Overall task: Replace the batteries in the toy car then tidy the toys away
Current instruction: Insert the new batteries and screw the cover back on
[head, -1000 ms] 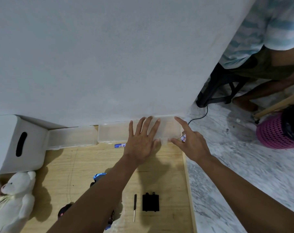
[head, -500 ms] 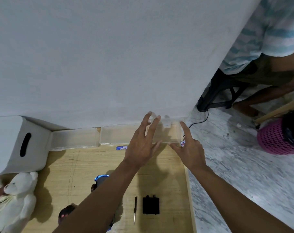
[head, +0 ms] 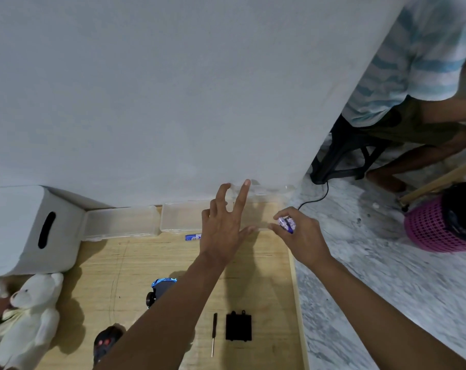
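has swung the lid (head: 263,206) of the right-hand clear box (head: 183,217) up toward the wall; lay flat under the palm a second ago. leaves the box open, probably to take the batteries (head: 286,224). left hand (head: 222,231): spread wide, fingertips (head: 245,184) propping the lid's raised edge, thumb down by the near rim. right hand (head: 301,236): curled narrow, pinching the batteries just right of the box. toy car (head: 161,288): near, partly under the left forearm, black cover (head: 238,327) off, screwdriver (head: 214,333) beside the cover.

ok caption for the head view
The left hand props open the clear box lid; the right hand grips batteries.
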Demonstrator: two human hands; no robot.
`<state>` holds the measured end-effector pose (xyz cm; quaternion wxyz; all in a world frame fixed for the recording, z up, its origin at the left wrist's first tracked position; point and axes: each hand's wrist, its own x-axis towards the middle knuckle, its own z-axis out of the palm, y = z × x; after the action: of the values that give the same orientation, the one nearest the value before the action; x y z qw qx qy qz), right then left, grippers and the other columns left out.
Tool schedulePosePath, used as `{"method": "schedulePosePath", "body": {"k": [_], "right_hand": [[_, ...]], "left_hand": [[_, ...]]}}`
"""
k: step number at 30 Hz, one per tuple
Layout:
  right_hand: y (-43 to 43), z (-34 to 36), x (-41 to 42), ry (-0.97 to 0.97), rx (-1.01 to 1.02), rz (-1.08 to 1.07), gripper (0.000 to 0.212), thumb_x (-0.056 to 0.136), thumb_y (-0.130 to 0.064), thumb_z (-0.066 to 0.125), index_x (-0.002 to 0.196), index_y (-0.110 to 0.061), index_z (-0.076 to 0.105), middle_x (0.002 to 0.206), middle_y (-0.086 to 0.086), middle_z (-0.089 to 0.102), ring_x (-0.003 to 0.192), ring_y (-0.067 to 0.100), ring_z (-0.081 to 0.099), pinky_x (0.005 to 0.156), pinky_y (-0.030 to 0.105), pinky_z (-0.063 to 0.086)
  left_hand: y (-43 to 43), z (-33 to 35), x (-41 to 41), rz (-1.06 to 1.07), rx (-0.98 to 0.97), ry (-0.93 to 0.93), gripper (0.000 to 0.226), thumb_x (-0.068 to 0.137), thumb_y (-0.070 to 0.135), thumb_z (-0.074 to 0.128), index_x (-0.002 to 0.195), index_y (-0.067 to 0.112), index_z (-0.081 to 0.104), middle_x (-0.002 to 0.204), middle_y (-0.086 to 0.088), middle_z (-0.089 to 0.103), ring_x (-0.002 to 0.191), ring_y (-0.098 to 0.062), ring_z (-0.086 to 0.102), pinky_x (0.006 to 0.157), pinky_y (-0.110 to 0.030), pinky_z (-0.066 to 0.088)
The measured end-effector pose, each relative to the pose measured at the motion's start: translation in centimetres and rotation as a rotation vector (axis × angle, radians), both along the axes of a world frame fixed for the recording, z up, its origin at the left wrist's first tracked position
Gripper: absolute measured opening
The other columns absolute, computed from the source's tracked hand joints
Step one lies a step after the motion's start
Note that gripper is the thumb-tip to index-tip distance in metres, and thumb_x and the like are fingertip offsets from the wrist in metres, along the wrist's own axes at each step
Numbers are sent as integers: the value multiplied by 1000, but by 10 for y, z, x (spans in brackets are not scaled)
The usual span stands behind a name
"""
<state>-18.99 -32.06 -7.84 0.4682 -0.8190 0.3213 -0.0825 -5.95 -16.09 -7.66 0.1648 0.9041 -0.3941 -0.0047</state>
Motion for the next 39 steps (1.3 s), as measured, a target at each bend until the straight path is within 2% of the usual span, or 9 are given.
{"method": "schedulePosePath", "body": {"k": [3, 9, 12, 16, 19, 21, 26, 33, 39], "right_hand": [[-9, 12, 24, 25, -26, 71, 10, 86, -34, 78, 94, -29, 74, 86, -11, 72, 74, 5, 64, 65, 10, 46], [-11, 14, 57, 129, -108, 284, 30, 81, -31, 83, 109, -22, 77, 104, -11, 73, 100, 9, 66, 87, 19, 50], [-10, 10, 64, 194, -113, 313, 36, 78, -36, 85, 111, -23, 77, 111, -4, 74, 99, 13, 67, 81, 20, 53], [-9, 16, 70, 223, -90, 331, 39, 83, -33, 81, 119, -21, 75, 108, -2, 72, 61, 5, 60, 49, 11, 45], [-11, 24, 73, 240, -180, 372, 35, 92, -33, 72, 125, -21, 72, 80, -17, 48, 73, 9, 55, 69, 18, 40], [-14, 24, 73, 250, -207, 409, 32, 95, -33, 68, 125, -23, 72, 75, -18, 37, 80, 9, 46, 69, 19, 33], [-15, 23, 70, 215, -239, 388, 33, 94, -35, 69, 124, -22, 72, 99, 2, 69, 86, 9, 52, 71, 17, 36], [-16, 24, 75, 289, -319, 484, 33, 88, -29, 76, 119, -18, 74, 106, 6, 68, 97, 19, 63, 79, 20, 39], [-7, 13, 73, 280, -362, 459, 27, 88, -30, 74, 113, -19, 73, 105, 2, 74, 92, 20, 70, 83, 34, 57]], "left_hand": [[0, -1, -2, 1, -1, 32, 94, 83, 88, 18, 162, 42, -5, 159, -11, 24, 107, -28, 56, 85, -46, 51], [-1, -7, -1, 5, 20, -42, 113, 84, 71, 66, 160, 41, -12, 158, -14, 27, 104, -28, 58, 81, -46, 54], [-1, -7, 0, 9, 38, -61, 117, 83, 72, 67, 159, 42, -17, 159, -15, 28, 104, -28, 59, 81, -46, 54], [-2, -7, 0, 26, 64, -62, 123, 78, 70, 75, 161, 41, -12, 157, -15, 30, 100, -27, 59, 80, -46, 54], [-2, -6, -1, 22, 54, -40, 123, 78, 67, 77, 160, 42, -11, 157, -15, 31, 99, -27, 59, 80, -47, 54], [-2, -5, -1, 20, 47, -30, 122, 79, 65, 77, 160, 43, -11, 157, -14, 31, 99, -27, 59, 81, -47, 53], [-2, -5, 0, 34, 49, -46, 120, 79, 66, 76, 161, 42, -8, 155, -12, 30, 99, -24, 60, 81, -42, 52], [-1, -5, 0, 17, 20, -12, 120, 82, 68, 73, 158, 46, -17, 155, -11, 28, 102, -24, 61, 85, -44, 50], [-2, -7, 1, 36, 45, -46, 123, 80, 67, 76, 159, 43, -15, 154, -12, 27, 100, -24, 62, 84, -43, 51]]}}
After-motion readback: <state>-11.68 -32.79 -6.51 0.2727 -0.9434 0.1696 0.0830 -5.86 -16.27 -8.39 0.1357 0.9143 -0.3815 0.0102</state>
